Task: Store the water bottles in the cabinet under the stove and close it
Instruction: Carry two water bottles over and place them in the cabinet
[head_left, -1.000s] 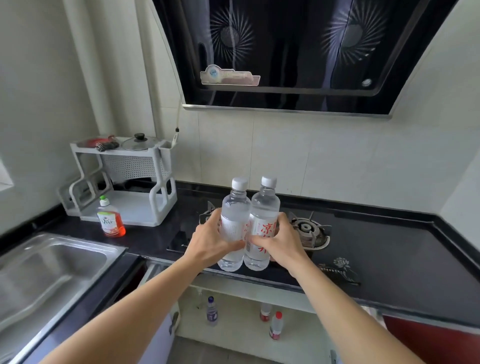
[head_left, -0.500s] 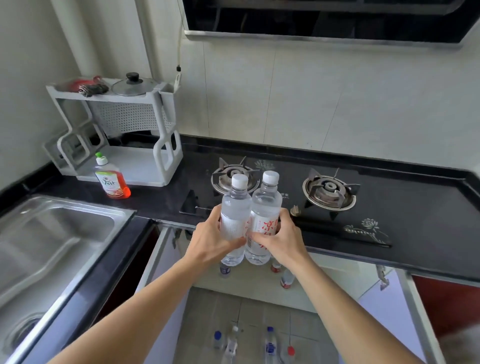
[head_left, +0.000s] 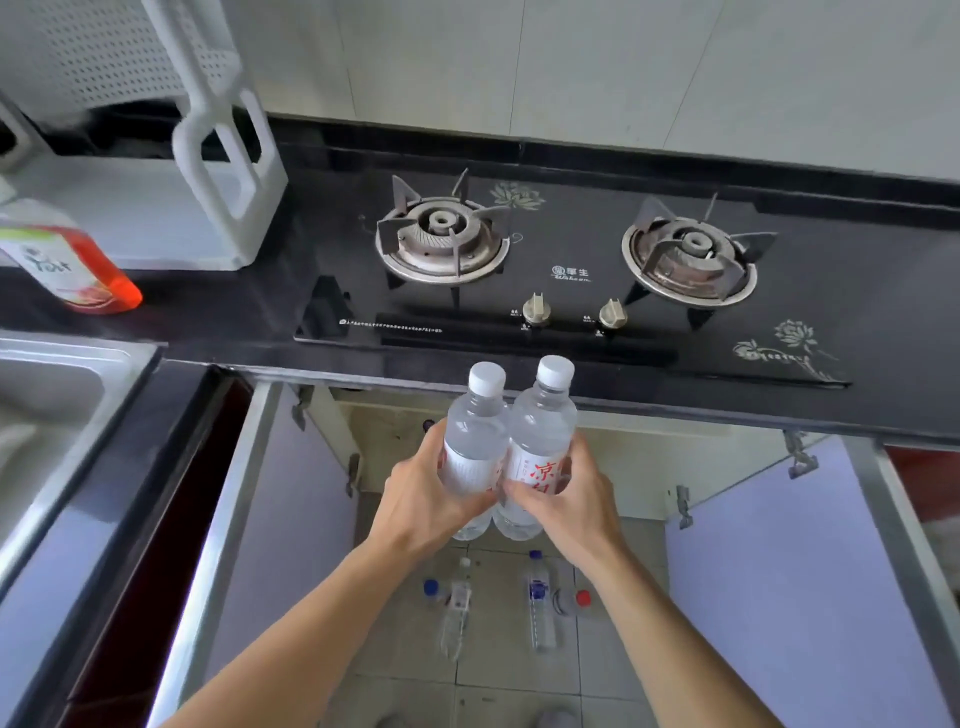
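Two clear water bottles with white caps stand side by side in the air just in front of the counter edge. My left hand (head_left: 426, 493) grips the left bottle (head_left: 475, 441) and my right hand (head_left: 566, 499) grips the right bottle (head_left: 543, 436), which bears red characters. Below them the cabinet under the stove (head_left: 639, 467) stands open, its left door (head_left: 291, 499) and right door (head_left: 779, 561) swung outward. Several more bottles (head_left: 537, 603) lie and stand on the tiled floor between the doors.
The two-burner gas stove (head_left: 566, 270) is set in the black counter (head_left: 244, 317). A red dish-soap bottle (head_left: 72, 265) and a white rack (head_left: 171, 156) sit at the left. A steel sink (head_left: 57, 410) lies at the far left.
The two held bottles have come off the stove top, toward me and down past the counter edge. The view has tipped downward, showing the open cabinet and floor.
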